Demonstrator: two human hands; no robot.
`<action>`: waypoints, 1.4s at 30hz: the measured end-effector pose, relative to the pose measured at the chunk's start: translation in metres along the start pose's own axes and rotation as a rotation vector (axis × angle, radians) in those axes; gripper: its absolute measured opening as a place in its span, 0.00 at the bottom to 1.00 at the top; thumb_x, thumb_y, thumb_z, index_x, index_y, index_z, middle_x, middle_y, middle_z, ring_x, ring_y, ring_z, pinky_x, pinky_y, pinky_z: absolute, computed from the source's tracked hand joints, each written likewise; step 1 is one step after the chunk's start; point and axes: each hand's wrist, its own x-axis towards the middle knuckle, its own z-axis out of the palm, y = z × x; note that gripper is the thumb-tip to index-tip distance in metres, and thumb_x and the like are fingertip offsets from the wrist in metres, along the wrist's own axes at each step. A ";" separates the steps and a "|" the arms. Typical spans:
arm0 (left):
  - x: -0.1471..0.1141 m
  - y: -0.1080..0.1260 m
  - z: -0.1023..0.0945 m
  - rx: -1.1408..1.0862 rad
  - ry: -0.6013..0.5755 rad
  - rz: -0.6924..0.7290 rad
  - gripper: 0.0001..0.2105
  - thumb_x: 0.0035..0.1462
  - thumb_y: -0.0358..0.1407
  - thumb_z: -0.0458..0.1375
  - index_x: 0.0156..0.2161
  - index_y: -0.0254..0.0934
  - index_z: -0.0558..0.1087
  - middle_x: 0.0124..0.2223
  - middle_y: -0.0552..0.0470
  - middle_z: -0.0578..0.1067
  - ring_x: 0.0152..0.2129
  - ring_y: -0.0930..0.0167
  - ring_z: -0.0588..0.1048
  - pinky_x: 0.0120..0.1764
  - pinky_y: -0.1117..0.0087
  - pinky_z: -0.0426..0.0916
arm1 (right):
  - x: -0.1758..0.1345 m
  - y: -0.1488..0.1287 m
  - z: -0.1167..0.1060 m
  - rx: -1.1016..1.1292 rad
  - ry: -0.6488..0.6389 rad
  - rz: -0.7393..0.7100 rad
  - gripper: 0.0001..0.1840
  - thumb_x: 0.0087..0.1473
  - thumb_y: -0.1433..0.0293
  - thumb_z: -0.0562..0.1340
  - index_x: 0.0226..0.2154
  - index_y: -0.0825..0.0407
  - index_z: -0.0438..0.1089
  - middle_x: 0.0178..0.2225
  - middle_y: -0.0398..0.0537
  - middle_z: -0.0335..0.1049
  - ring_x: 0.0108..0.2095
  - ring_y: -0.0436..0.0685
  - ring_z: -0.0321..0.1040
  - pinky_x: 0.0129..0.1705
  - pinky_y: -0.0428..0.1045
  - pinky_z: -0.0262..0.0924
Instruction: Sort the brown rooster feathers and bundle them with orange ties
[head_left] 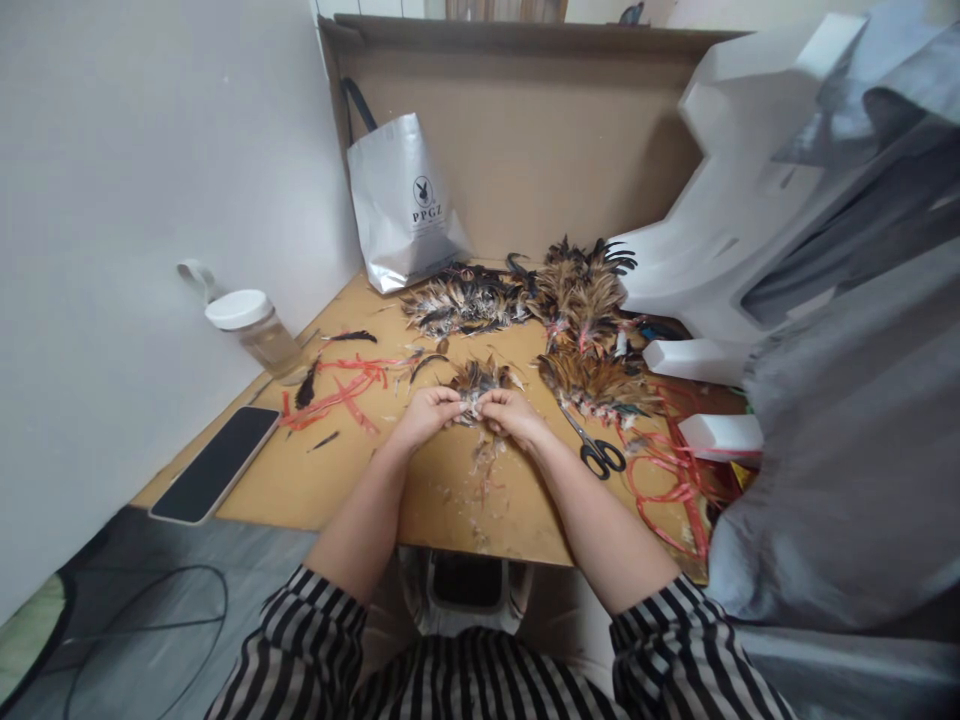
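A small bunch of brown and dark feathers lies over the table in front of me, its quill ends towards me. My left hand pinches the bunch's near left side between thumb and forefinger. On the other side my right hand closes on the same quill ends, the two hands nearly touching. Loose fluff is scattered just below them. To the right lie black-handled scissors, their blades pointing at a larger feather bundle.
More feather bundles lie at the back beside a silver bag. Red plastic strips spread to the left, with others at right. A lidded jar and a phone occupy the left edge. White foam pieces border the right.
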 end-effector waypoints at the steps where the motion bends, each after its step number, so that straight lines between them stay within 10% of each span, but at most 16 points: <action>1: 0.000 0.001 0.000 0.003 -0.002 -0.001 0.11 0.37 0.38 0.64 0.24 0.31 0.71 0.17 0.54 0.69 0.12 0.80 0.62 0.18 0.78 0.54 | 0.000 0.001 0.000 -0.008 0.007 -0.003 0.08 0.35 0.67 0.62 0.22 0.54 0.64 0.13 0.37 0.60 0.10 0.42 0.47 0.12 0.41 0.35; 32: 0.001 -0.005 0.003 -0.019 0.023 0.021 0.12 0.39 0.39 0.63 0.24 0.32 0.69 0.17 0.55 0.69 0.12 0.80 0.62 0.17 0.79 0.54 | -0.002 0.000 0.004 -0.046 -0.004 0.025 0.14 0.34 0.62 0.65 0.19 0.55 0.64 0.07 0.33 0.49 0.09 0.41 0.39 0.13 0.42 0.32; 42: 0.004 -0.002 0.000 -0.417 0.069 -0.082 0.13 0.40 0.35 0.65 0.31 0.29 0.73 0.26 0.48 0.75 0.18 0.79 0.70 0.20 0.81 0.62 | 0.005 0.005 0.000 0.275 0.034 -0.032 0.17 0.31 0.62 0.68 0.21 0.54 0.64 0.11 0.33 0.52 0.12 0.41 0.42 0.15 0.41 0.32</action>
